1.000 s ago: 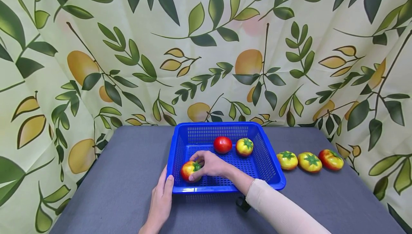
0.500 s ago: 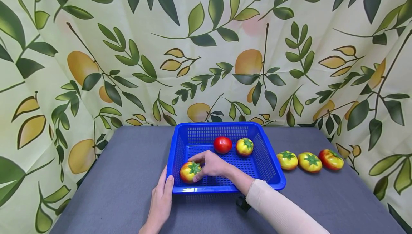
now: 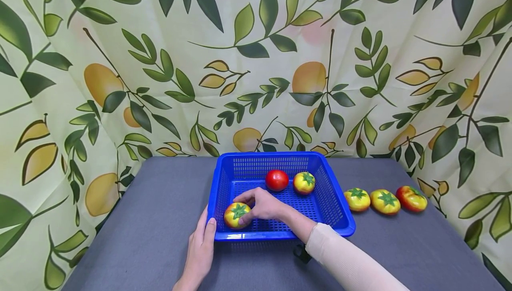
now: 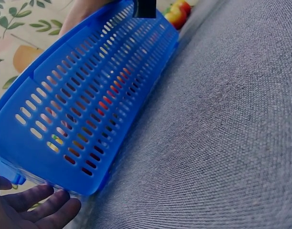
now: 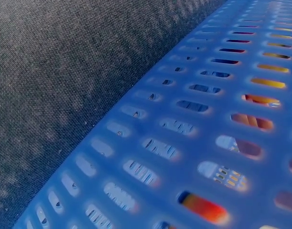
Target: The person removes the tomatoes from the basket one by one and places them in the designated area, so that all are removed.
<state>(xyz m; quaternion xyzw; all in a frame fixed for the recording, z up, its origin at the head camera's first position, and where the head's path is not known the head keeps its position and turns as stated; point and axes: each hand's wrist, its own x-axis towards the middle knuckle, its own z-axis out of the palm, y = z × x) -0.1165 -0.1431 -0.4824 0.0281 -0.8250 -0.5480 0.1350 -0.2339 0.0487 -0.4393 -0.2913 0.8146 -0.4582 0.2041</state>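
My right hand point(image 3: 260, 204) reaches into a blue plastic basket point(image 3: 285, 236) and holds a toy-like yellow-red tomato point(image 3: 234, 217) between thumb and fingers. The tomato is at the basket's front left corner, its green star-shaped top showing. My left hand point(image 3: 201, 246) touches the basket's outer left front corner, its fingers point(image 4: 46, 202) loosely extended beside the end wall. Further back inside lie a red tomato point(image 3: 277, 180) and a yellow tomato point(image 3: 304, 183). The right wrist view shows the slotted basket wall point(image 5: 151, 109), with the right hand mostly hidden behind it.
To the right of the basket, a yellow tomato point(image 3: 357, 199), another yellow one point(image 3: 385, 201) and a red-yellow one point(image 3: 411, 198) stand in a row on the grey cloth-covered table point(image 3: 152, 229). A leaf-patterned curtain point(image 3: 256, 73) hangs behind and at both sides.
The tomato under my right hand has turned, so its green top shows more fully and faces more upward. Right fingers have shifted slightly on it. My left hand and the basket stay put.
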